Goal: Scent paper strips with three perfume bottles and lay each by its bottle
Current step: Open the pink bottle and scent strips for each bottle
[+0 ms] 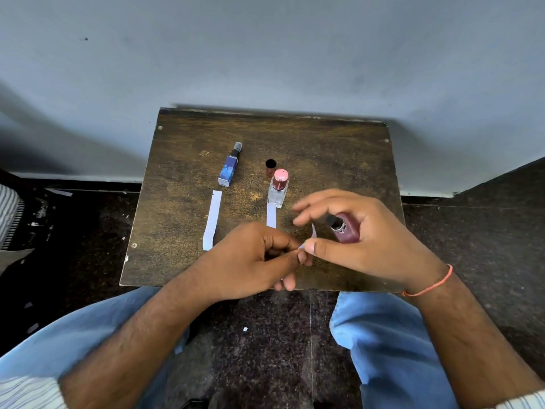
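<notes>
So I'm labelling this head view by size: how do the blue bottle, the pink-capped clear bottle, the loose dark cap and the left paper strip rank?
Largest to smallest, as they look:
1. Left paper strip, the longest.
2. Blue bottle and pink-capped clear bottle: too alike to rank.
3. Loose dark cap, clearly the smallest.

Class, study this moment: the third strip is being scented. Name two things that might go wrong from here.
1. The right hand holds the uncapped dark red bottle tilted; perfume might mist the neighbouring clear bottle's strip, mixing scents.
2. The left hand pinches the small strip close to the nozzle, so spray may wet the fingers instead.
</notes>
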